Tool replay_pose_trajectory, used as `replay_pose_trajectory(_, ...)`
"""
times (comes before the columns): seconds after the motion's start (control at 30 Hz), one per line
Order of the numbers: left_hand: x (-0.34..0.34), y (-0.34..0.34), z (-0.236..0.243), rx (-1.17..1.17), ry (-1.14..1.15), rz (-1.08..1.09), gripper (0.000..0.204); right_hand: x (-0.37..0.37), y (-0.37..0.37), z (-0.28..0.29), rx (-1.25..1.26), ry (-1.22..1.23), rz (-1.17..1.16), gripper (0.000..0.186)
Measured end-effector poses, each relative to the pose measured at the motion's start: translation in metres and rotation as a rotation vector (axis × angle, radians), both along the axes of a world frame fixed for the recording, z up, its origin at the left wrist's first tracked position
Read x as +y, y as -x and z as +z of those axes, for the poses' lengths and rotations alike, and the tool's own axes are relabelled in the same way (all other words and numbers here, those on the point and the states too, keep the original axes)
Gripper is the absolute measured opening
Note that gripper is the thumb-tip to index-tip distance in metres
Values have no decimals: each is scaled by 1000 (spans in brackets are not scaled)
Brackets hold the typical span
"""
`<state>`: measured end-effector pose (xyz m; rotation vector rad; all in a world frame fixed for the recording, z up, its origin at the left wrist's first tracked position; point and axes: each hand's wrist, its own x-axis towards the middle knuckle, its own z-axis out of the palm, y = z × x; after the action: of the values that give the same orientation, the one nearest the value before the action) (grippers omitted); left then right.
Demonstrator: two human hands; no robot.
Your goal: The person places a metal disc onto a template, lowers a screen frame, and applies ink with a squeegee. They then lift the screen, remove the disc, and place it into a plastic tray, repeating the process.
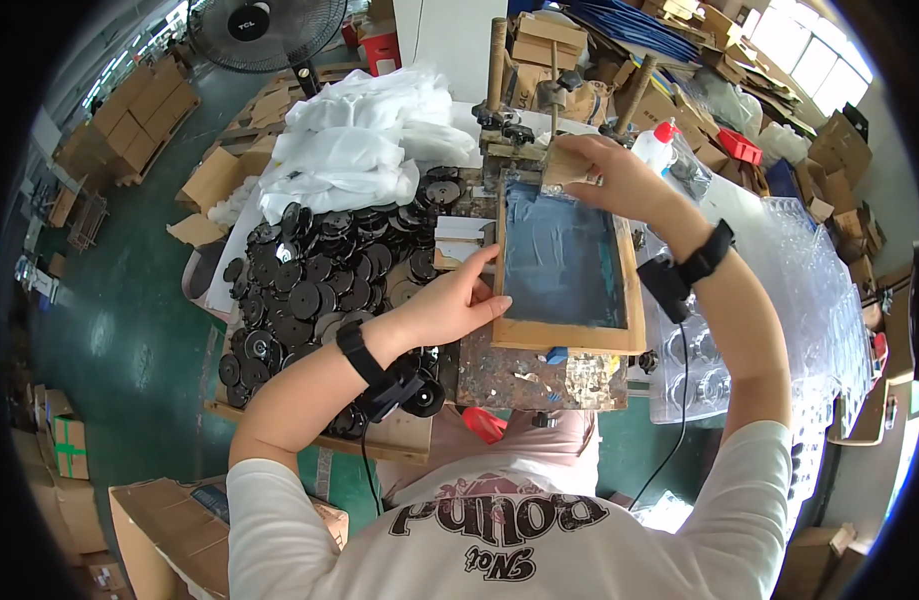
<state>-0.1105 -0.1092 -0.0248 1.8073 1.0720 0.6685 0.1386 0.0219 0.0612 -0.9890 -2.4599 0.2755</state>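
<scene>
A wooden-framed printing screen (569, 336) with blue-grey, smeared mesh lies over a stained wooden board (494, 383). My left hand (449, 305) grips the frame's left side, thumb near the lower corner and index finger higher up. At the frame's far end, my right hand (614, 175) is closed around a wooden squeegee (564, 165), whose lower edge is over the top of the mesh. A white slotted block (459, 230) lies just left of the frame. Clamps and wooden posts (496, 65) stand behind it.
Piles of black discs (309, 290) and white foam sheets (354, 125) cover the left of the table. A red-capped bottle (655, 150) stands behind my right hand; clear plastic trays (819, 300) are at right. A fan (249, 25), cardboard boxes (139, 115) and a pillar (419, 40) surround the workplace.
</scene>
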Motion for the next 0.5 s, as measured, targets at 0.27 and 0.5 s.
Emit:
replay_pose_trajectory(0.27, 11, 2, 4, -226, -57, -77, 57, 39, -9, -9, -226, -192, -202, 54)
replay_pose_trajectory(0.5, 19, -4, 56, -261, -30, -67, 46, 22, -80, 90, -250, 63, -269, 41)
